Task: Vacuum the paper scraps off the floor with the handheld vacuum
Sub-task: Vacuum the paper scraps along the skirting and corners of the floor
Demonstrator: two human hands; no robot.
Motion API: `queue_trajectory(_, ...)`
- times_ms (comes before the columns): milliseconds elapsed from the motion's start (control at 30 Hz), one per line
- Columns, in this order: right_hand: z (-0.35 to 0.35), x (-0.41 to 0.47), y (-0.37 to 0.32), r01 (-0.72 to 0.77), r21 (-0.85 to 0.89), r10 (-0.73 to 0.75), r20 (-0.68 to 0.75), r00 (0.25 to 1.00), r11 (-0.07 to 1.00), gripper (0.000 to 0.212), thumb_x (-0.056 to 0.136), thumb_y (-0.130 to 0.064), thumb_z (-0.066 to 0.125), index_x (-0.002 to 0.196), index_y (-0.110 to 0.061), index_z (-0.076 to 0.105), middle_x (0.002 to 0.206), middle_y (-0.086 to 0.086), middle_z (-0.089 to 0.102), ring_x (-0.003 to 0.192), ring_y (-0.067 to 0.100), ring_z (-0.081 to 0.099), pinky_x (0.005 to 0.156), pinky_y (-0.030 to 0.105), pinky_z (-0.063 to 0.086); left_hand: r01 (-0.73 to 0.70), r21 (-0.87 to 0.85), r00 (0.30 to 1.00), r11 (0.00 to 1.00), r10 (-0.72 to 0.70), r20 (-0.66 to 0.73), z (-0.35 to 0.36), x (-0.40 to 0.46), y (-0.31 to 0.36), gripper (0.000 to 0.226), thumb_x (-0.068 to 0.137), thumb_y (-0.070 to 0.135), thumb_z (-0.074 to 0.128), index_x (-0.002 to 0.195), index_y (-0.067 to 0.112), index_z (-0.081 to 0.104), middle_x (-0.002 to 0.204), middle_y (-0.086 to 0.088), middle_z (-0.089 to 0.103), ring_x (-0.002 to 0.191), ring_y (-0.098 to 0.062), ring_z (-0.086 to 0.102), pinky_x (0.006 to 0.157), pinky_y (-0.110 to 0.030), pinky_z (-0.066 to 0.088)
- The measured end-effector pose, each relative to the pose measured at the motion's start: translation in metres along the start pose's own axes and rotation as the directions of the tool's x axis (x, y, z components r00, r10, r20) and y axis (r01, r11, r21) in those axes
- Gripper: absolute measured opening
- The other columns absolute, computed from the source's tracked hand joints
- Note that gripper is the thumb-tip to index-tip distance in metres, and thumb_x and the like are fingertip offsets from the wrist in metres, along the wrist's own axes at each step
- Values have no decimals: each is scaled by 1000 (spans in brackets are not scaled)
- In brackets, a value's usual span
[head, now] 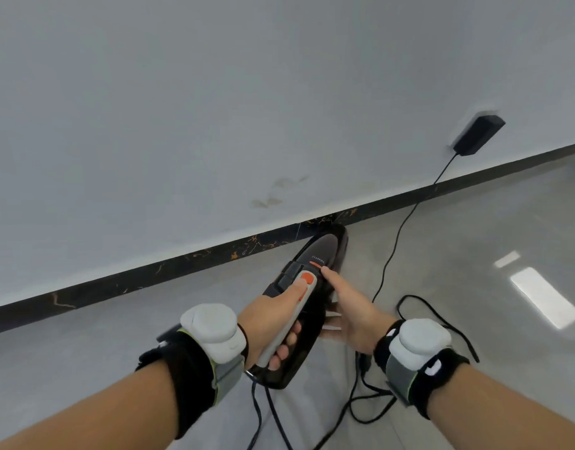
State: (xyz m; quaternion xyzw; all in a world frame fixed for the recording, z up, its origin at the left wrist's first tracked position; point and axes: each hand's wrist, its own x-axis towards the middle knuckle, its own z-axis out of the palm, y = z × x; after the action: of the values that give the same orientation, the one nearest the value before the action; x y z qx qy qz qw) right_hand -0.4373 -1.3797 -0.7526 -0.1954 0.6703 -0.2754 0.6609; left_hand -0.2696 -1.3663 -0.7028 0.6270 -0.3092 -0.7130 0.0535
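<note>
Head view. Your left hand (273, 319) is wrapped around the grey handle of the handheld vacuum (307, 303), fingers curled under the grip and the thumb laid forward so its tip rests on the orange button (308, 278). Your right hand (351, 316) supports the vacuum's black body from its right side; the forefinger is stretched out along the top of the casing, its tip just beside a small orange mark, while the remaining fingers pass under the body out of sight. The vacuum sits between your two hands, held above the grey floor (442, 254), nozzle pointing away from you toward the dark baseboard (182, 264) beyond your hands. A black cord (390, 254) loops on the floor below and to the right of your right hand and climbs to a black adapter (478, 134) plugged into the wall (214, 108) well beyond that hand. Both wrists carry black straps with pale grey sensor units (211, 332).
</note>
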Motion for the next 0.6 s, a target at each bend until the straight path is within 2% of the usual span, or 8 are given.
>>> queue_trajectory(67, 5, -5, -2, -12, -57, 12, -7, 1000, 998, 47, 95, -61, 57, 121, -23, 64, 116, 12, 70, 108, 34, 68, 102, 53, 54, -26, -30, 999, 999, 26, -20, -3, -3, -4, 72, 77, 84, 51, 70, 12, 53, 53, -2, 47, 37, -16, 40, 39, -17, 32)
queue_trajectory(200, 11, -2, -4, -13, -166, 17, 21, 1000, 986, 55, 94, -63, 58, 129, -21, 59, 123, 15, 69, 107, 34, 70, 92, 48, 59, -36, -8, 998, 999, 36, -58, -14, -5, -13, 74, 74, 88, 49, 67, 14, 53, 52, 1, 47, 38, -15, 39, 41, -18, 32)
queue_trajectory(267, 11, 1, -5, 8, -216, 1, 45, 999, 976, 48, 95, -62, 56, 121, -22, 62, 118, 16, 72, 106, 32, 71, 89, 44, 60, -48, 44, 995, 998, 52, -83, -20, -2, -16, 74, 73, 89, 48, 67, 15, 52, 50, 2, 46, 38, -15, 38, 41, -19, 32)
queue_trajectory(367, 2, 8, -1, 55, -290, -28, 97, 995, 955, 42, 97, -61, 53, 110, -23, 66, 112, 15, 76, 105, 31, 73, 92, 43, 59, -84, 78, 992, 993, 91, -86, -23, 2, -21, 73, 73, 88, 49, 69, 15, 52, 49, 2, 45, 39, -15, 37, 41, -19, 32)
queue_trajectory(467, -9, 17, -2, 68, -368, -16, 144, 989, 927, 46, 96, -63, 53, 113, -23, 68, 112, 13, 78, 106, 31, 74, 96, 44, 58, -95, 76, 990, 993, 103, -97, -17, 1, -23, 72, 75, 86, 48, 71, 15, 51, 50, 2, 43, 39, -14, 35, 40, -19, 31)
queue_trajectory(600, -29, 22, -3, 99, -374, -15, 219, 976, 922, 45, 96, -63, 51, 116, -26, 67, 115, 10, 77, 107, 29, 73, 94, 41, 59, -79, 124, 987, 989, 95, -126, -2, -4, -21, 72, 75, 86, 46, 76, 14, 52, 54, 0, 46, 41, -14, 37, 41, -22, 35)
